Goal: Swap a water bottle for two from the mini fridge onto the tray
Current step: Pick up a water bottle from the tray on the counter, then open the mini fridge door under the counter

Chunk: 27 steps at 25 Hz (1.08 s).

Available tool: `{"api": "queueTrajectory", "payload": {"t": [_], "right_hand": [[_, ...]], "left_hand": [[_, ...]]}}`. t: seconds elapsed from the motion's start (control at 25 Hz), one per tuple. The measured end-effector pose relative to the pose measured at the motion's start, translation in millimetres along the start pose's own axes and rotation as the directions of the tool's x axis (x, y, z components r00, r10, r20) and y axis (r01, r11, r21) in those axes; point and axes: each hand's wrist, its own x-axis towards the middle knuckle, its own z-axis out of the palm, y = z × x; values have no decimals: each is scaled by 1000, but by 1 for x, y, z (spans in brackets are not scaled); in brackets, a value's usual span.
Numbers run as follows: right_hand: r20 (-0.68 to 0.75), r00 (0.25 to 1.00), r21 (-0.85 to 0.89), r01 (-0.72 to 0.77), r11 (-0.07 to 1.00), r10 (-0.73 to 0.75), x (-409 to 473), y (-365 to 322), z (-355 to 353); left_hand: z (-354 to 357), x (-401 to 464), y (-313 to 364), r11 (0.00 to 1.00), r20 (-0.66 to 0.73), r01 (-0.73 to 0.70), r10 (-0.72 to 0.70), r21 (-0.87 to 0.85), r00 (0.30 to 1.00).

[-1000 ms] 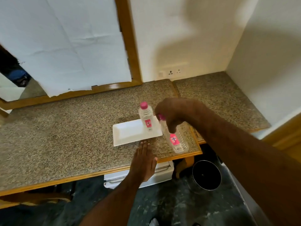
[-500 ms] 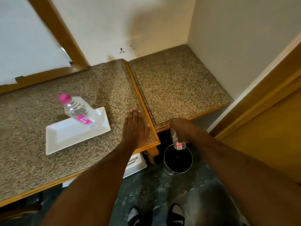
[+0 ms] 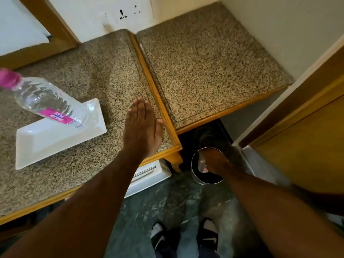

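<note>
sandals (image 3: 184, 239) at the bottom edge, on dark mottled floor. further in, right hand (image 3: 214, 161) down inside the rim of the round bin (image 3: 195, 175), grip closed over a small clear bottle (image 3: 202, 165) with a scrap of pink label showing. looks like the discard half of the swap: best to lower the bottle well past the rim and open the fingers only once it hangs clear of the wall, so it drops in rather than bouncing out onto the floor. left hand (image 3: 143, 127) flat and open on the granite desk (image 3: 93, 75), holding nothing, near the wooden corner; good as a brace while leaning down. white mini fridge (image 3: 149, 175) tucked under the desk edge, door apparently closed, so the two fresh bottles seemingly not out yet. beyond the left hand, white rectangular tray (image 3: 55, 142) on the desk, with one pink-capped water bottle (image 3: 46, 101) standing at its far end, looking tilted, perhaps from the wide lens. pink label on that bottle with white lettering, upside down from here and too blurred to read for certain. at the back, wall socket (image 3: 122, 14).
</note>
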Motion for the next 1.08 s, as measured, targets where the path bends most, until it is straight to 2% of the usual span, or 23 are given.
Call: {"api": "queueTrajectory", "payload": {"t": [0.16,0.32,0.48,0.56,0.64,0.76,0.92,1.0,1.08], "right_hand": [[-14,999,85,-28,996,29,15,0,15],[-147,982,243,-78,967,116,12,-3,26],[-55,983,173,-163,971,174,-7,-20,30],[-79,983,143,-150,978,163,-17,-37,35],[-111,986,141,-110,984,126,-28,-60,44],[-185,982,177,-4,984,38,-37,-105,55],[-315,941,205,193,959,-122,-37,-177,71],[-376,907,215,284,934,-189,-30,-212,77],[-417,874,203,355,913,-247,-21,-244,83]], "left_hand": [[2,0,-1,1000,-7,2,-2,11,1000],[3,2,-1,1000,-16,-6,6,-5,1000],[1,1,-4,1000,-29,0,-1,-27,1000],[-3,0,1,999,-52,10,-13,-52,999],[-9,-15,2,993,-75,21,-30,-120,997],[0,-83,-32,987,-241,-9,-30,-159,970],[32,-189,-125,991,-358,105,-66,89,931],[44,-219,-167,975,-381,164,-97,148,920],[62,-241,-198,973,-411,137,-51,183,910]]}}
